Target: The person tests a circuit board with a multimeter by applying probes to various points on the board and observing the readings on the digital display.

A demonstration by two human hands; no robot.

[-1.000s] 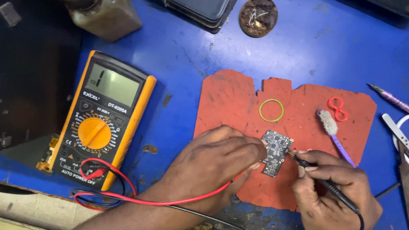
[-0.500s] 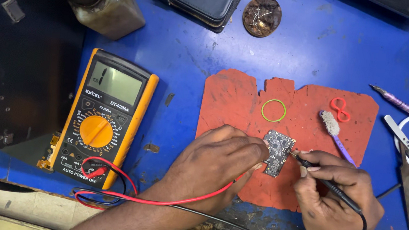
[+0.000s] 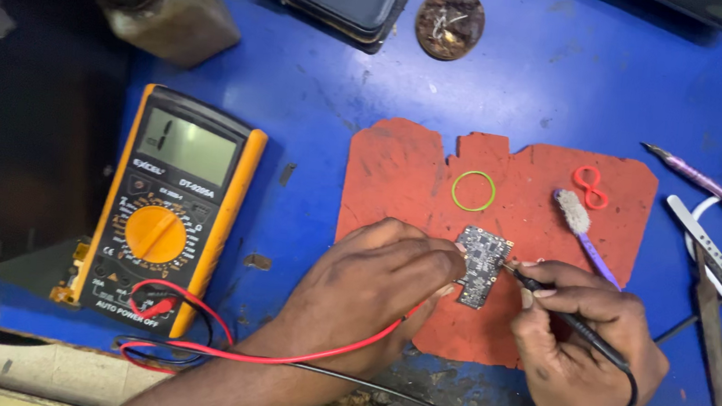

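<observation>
left hand [image 3: 375, 288] pinches circuit board [image 3: 482, 266] flat on red mat [image 3: 399, 176] | right hand [image 3: 582, 339] clamped on black probe [image 3: 571, 316], tip at board's 3 o'clock edge | keep tip steady, board pinned; multimeter [image 3: 168, 211] at 9 o'clock

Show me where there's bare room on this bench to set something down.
Bare blue bench lies between the multimeter and the red mat, and above the mat. It is crowded around the circuit board and at the right edge by the tweezers.

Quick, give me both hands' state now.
Left hand: closed, holding the red probe against the board.
Right hand: closed on the black probe.
</observation>
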